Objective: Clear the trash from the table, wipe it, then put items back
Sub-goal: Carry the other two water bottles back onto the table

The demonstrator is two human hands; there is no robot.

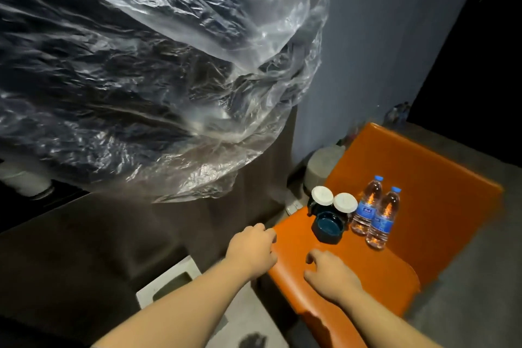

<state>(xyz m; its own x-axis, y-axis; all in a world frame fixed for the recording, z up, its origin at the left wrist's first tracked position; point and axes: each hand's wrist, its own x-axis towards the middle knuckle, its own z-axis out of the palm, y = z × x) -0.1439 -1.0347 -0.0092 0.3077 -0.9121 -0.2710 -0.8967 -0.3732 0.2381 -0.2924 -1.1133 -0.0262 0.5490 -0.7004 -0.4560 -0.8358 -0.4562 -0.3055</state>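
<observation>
An orange seat cushion (395, 178) holds two water bottles (375, 215) with blue caps, two dark cups with white lids (333, 199) and a dark blue ashtray (327, 226). My left hand (251, 248) lies at the cushion's near left corner, fingers curled over its edge. My right hand (330, 271) rests on the cushion's front part, fingers bent loosely, nothing in it. A large sheet of clear crumpled plastic (169, 65) fills the upper left of the view.
A dark brown surface (84, 248) lies to the left below the plastic. A white tissue box (169, 282) sits under my left forearm. A grey round object (322, 167) stands by the blue-grey wall (381, 37). Grey floor (480, 291) is on the right.
</observation>
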